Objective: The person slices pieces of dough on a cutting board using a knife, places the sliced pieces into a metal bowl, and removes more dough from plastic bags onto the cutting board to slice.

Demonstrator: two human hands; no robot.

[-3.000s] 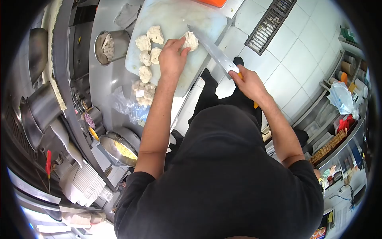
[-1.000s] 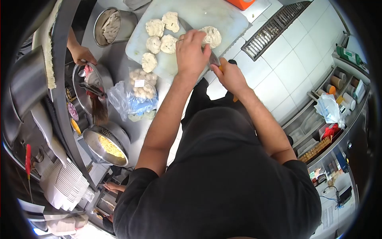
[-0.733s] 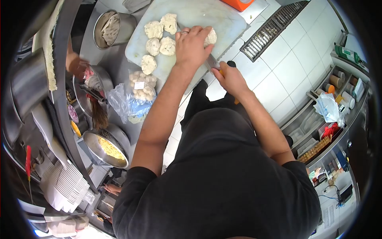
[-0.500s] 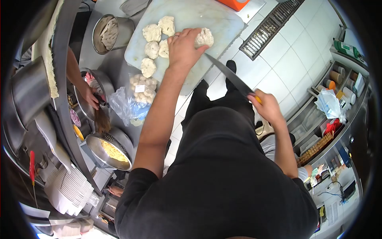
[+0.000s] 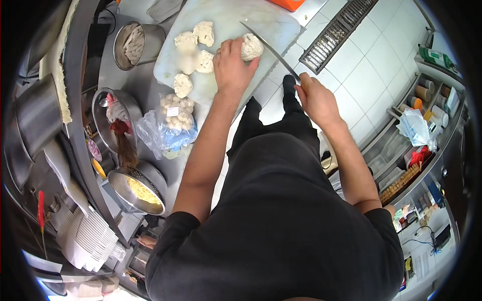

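My left hand (image 5: 235, 67) rests on the cutting board (image 5: 226, 15), its thumb and fingers curved against the near left side of a pale, lumpy dough-like ball (image 5: 252, 47). In my right hand (image 5: 316, 98) is a long knife (image 5: 273, 51), the fist closed round its handle. The blade points up and left, seen nearly edge-on, just right of the ball; whether it touches is unclear. Left of my left hand lie several similar pale lumps (image 5: 203, 33), one blurred. Another lump (image 5: 183, 85) sits nearer the board's lower edge.
A bag of small round pale pieces (image 5: 175, 111) lies below the board. To the left stand a metal pot (image 5: 154, 42) of pale strips, a metal bowl (image 5: 133, 108) with a brush-like thing, and a colander (image 5: 159, 183) of yellow food. A floor grate (image 5: 331, 37) is at upper right.
My right hand has moved up and left, bringing the knife over the board beside the ball. My left hand stays near the ball. Another person's hand has left the metal bowl.
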